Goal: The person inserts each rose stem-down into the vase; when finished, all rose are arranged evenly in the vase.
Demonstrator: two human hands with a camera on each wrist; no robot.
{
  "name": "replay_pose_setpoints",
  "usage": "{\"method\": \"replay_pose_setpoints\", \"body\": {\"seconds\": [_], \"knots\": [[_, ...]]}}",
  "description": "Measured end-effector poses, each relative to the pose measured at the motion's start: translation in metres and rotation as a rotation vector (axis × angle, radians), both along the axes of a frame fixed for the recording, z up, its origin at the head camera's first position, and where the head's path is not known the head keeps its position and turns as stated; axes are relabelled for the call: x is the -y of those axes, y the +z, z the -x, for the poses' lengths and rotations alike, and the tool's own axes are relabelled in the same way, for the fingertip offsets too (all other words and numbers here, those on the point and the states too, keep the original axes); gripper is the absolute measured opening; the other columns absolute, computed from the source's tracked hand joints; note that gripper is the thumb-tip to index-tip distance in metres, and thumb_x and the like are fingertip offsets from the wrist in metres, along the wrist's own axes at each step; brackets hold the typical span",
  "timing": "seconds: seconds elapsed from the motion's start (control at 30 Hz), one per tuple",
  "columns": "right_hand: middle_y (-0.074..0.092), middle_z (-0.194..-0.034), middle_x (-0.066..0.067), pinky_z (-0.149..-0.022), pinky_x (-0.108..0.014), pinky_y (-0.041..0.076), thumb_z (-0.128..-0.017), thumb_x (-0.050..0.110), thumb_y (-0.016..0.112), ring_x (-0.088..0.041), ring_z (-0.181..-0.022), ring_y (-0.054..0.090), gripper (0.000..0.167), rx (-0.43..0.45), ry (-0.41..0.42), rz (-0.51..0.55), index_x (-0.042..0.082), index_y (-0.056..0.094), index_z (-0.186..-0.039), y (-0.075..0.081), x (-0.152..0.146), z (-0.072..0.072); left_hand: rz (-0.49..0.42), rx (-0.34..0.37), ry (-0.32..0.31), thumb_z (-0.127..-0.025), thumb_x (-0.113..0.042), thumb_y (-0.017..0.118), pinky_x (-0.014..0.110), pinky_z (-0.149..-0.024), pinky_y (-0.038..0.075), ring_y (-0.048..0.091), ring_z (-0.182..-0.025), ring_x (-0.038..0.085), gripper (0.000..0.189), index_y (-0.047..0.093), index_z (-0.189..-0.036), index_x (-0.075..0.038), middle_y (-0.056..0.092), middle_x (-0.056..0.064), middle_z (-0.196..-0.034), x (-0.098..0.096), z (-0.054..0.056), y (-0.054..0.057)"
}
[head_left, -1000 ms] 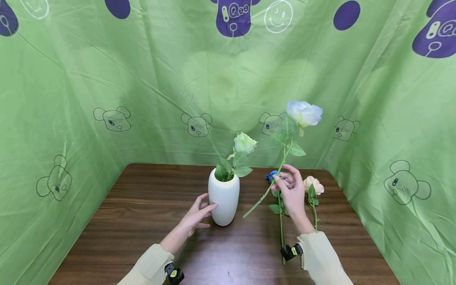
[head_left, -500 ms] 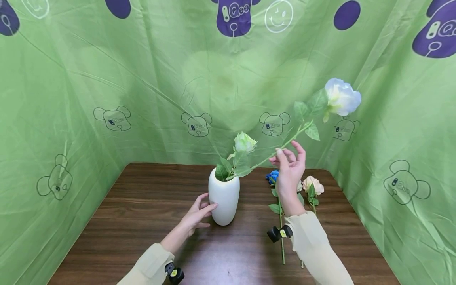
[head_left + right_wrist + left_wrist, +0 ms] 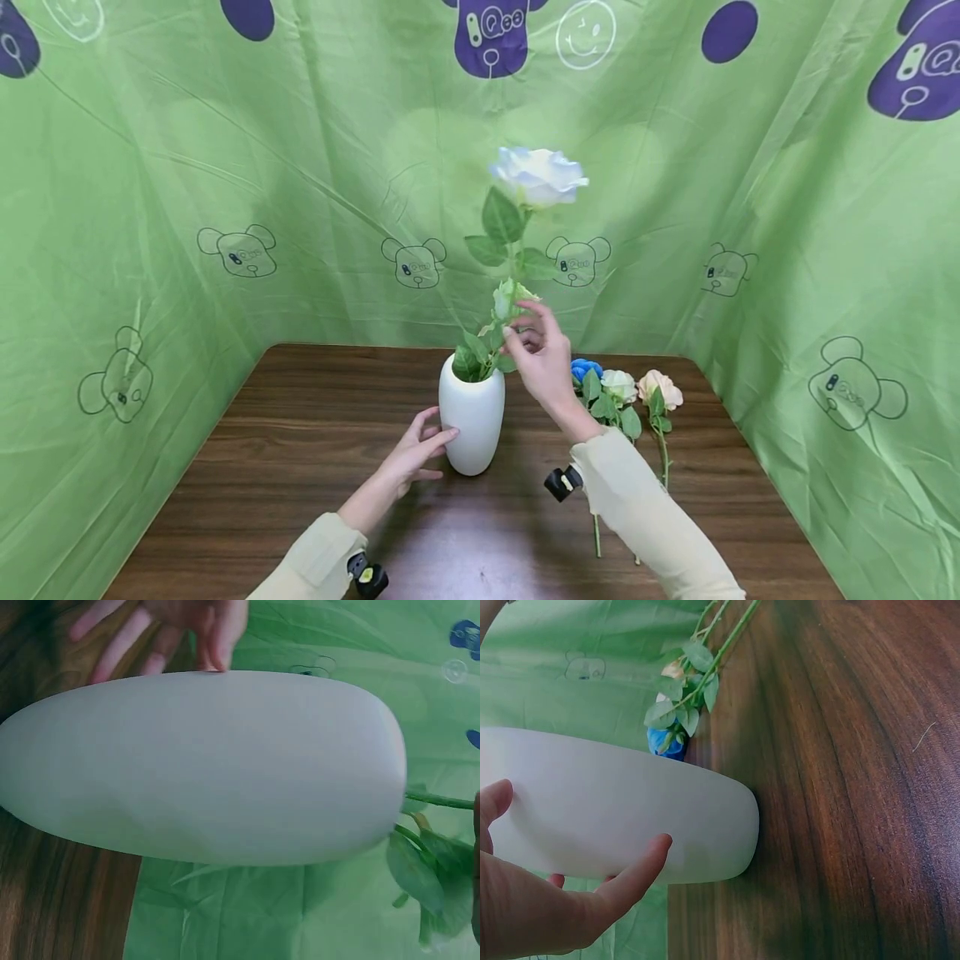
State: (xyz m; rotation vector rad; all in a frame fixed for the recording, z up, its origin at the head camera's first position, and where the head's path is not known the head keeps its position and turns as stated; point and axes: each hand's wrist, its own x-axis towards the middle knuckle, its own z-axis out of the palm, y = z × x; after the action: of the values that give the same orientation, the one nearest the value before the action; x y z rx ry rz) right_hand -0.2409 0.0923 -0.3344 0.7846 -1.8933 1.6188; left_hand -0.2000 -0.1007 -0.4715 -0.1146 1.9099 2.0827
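— What just changed?
— Your right hand [image 3: 546,358] has brought the pale blue-white rose [image 3: 540,177] from a rightward lean to nearly upright over the white vase [image 3: 471,425]. In the right wrist view a stem runs into the mouth, so the rose looks partly inserted; you can't tell how deep.

— And the fingers?
— Your right ones pinch the stem above the mouth, near the green-white rose [image 3: 504,302] standing in the vase. Your left hand [image 3: 412,450] has its fingers spread, thumb against the vase's left side, much as a second ago.

— How do the things look?
— You have a broad, ruffled bloom, bluish at the edges, with green leaves below. The vase is smooth, matte and upright on the dark wood bench [image 3: 315,433], left of the blue rose [image 3: 587,369] and the peach rose [image 3: 660,390].
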Motion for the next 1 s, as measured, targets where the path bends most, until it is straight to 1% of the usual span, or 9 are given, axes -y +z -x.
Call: {"method": "replay_pose_setpoints", "body": {"seconds": [0.1,0.2,0.3,0.43,0.57,0.7,0.8,0.87,1.0], "knots": [[0.061,-0.084,-0.007,-0.04,-0.025,0.04,-0.083,0.001,0.058,-0.012,-0.047,0.05,0.035,-0.013,-0.03,-0.171,0.007,0.05,-0.116,-0.01,0.005,0.007,-0.002,-0.001,-0.006,-0.08,-0.031,0.064,0.056,-0.075,0.042,0.034,-0.113,0.047,0.072,0.022,-0.135,-0.014,0.029,0.026,-0.133,0.001,0.001,0.0],[0.062,-0.084,-0.001,-0.036,-0.025,0.034,-0.083,0.005,0.058,-0.007,-0.043,0.043,0.033,-0.005,-0.05,-0.281,0.011,0.052,-0.116,-0.02,0.009,0.011,-0.003,-0.003,-0.02,-0.081,-0.032,0.063,0.055,-0.073,0.043,0.033,-0.113,0.048,0.072,0.02,-0.136,-0.013,0.027,0.027,-0.133,0.002,0.0,0.002],[0.061,-0.083,0.001,-0.036,-0.025,0.033,-0.084,0.006,0.058,-0.006,-0.041,0.04,0.031,0.023,-0.065,-0.343,0.012,0.053,-0.114,-0.027,0.011,0.01,-0.011,0.0,-0.033,-0.082,-0.03,0.062,0.054,-0.072,0.044,0.032,-0.114,0.049,0.072,0.019,-0.137,-0.012,0.025,0.028,-0.133,0.002,-0.002,0.007],[0.062,-0.081,0.003,-0.039,-0.024,0.035,-0.082,0.006,0.059,-0.006,-0.043,0.041,0.029,0.064,-0.11,-0.413,0.013,0.056,-0.11,-0.035,0.014,0.008,-0.019,0.002,-0.041,-0.083,-0.027,0.061,0.054,-0.072,0.043,0.03,-0.114,0.05,0.071,0.018,-0.137,-0.009,0.024,0.03,-0.133,0.002,-0.003,0.012],[0.063,-0.079,0.005,-0.041,-0.023,0.037,-0.079,0.007,0.06,-0.005,-0.046,0.045,0.026,0.084,-0.173,-0.46,0.014,0.059,-0.104,-0.04,0.015,0.006,-0.011,0.001,-0.031,-0.082,-0.029,0.062,0.053,-0.071,0.044,0.032,-0.114,0.049,0.071,0.019,-0.136,-0.011,0.025,0.029,-0.133,0.002,-0.002,0.008],[0.062,-0.077,0.006,-0.044,-0.022,0.039,-0.076,0.008,0.059,-0.003,-0.048,0.046,0.025,0.078,-0.207,-0.457,0.014,0.06,-0.1,-0.041,0.016,0.004,-0.001,-0.004,-0.019,-0.081,-0.032,0.063,0.054,-0.072,0.044,0.034,-0.113,0.048,0.072,0.02,-0.136,-0.013,0.027,0.027,-0.133,0.002,0.0,0.002],[0.062,-0.078,0.005,-0.045,-0.022,0.04,-0.077,0.006,0.058,-0.004,-0.049,0.047,0.023,0.058,-0.186,-0.428,0.011,0.061,-0.099,-0.041,0.015,0.003,0.002,-0.01,-0.02,-0.081,-0.032,0.063,0.055,-0.073,0.042,0.034,-0.113,0.048,0.072,0.02,-0.137,-0.013,0.027,0.027,-0.133,0.001,0.0,0.0],[0.062,-0.08,0.003,-0.044,-0.022,0.04,-0.078,0.005,0.057,-0.005,-0.048,0.047,0.021,0.044,-0.16,-0.386,0.01,0.062,-0.098,-0.041,0.012,0.003,0.004,-0.012,-0.021,-0.082,-0.032,0.063,0.056,-0.073,0.042,0.034,-0.113,0.048,0.073,0.02,-0.137,-0.013,0.027,0.027,-0.132,0.001,0.0,0.0],[0.063,-0.083,-0.002,-0.04,-0.023,0.037,-0.08,0.003,0.059,-0.008,-0.045,0.045,0.015,0.048,-0.138,-0.232,0.007,0.064,-0.093,-0.038,0.001,0.003,0.002,-0.016,-0.019,-0.081,-0.032,0.063,0.056,-0.074,0.042,0.034,-0.113,0.048,0.072,0.02,-0.136,-0.013,0.028,0.027,-0.132,0.001,0.0,0.0]]}}
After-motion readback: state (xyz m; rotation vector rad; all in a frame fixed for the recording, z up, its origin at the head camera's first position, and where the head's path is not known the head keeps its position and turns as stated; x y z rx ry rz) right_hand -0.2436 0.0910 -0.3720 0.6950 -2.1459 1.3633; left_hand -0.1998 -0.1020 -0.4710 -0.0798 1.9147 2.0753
